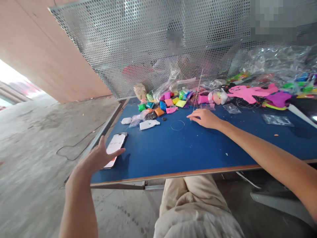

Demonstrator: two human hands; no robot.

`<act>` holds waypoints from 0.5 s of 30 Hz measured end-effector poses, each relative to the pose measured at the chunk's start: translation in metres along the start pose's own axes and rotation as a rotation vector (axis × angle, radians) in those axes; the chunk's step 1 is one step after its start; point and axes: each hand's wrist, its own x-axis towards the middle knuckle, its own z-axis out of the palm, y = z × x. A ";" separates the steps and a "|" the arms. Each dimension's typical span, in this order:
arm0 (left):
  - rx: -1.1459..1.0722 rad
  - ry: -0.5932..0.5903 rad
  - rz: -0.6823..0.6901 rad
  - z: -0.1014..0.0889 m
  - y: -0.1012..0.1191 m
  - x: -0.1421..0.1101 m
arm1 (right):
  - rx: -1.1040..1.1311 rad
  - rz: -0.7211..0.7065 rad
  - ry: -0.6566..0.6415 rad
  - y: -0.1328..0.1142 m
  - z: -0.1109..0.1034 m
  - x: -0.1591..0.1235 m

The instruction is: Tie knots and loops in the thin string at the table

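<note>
My left hand [100, 155] is over the near-left corner of the blue table, thumb and fingers spread. Beneath it lies a phone [117, 142] with a timer on its lit screen, partly covered by the hand. Towards the middle of the table, the fingers of my right hand [204, 118] are pinched together on a thin pale wire [198, 89] that rises above them. Whether this is wire or stiff thread is hard to tell. A thin loop [177, 129] lies on the table just left of that hand.
Colourful clay packets [162, 105] crowd the table's back edge, against a perforated metal panel [148, 43]. Further right are a pink figure-shaped piece [247, 93], a purple piece [278, 98] and clear plastic bags [277, 119]. A white earbud-type case [126, 120] and white packet [149, 124] lie left.
</note>
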 end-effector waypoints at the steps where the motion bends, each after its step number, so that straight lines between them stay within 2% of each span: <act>1: -0.021 -0.057 -0.004 0.008 -0.005 0.000 | 0.002 -0.008 -0.014 -0.001 0.001 0.000; 5: -0.004 0.049 -0.017 0.022 0.001 0.001 | -0.006 -0.029 -0.043 -0.004 0.003 0.000; 10: 0.065 0.081 -0.092 0.015 0.023 -0.001 | -0.011 -0.047 -0.055 -0.005 0.001 0.000; 15: 0.135 0.081 -0.152 0.011 0.027 -0.005 | 0.016 -0.055 -0.056 -0.006 0.001 0.000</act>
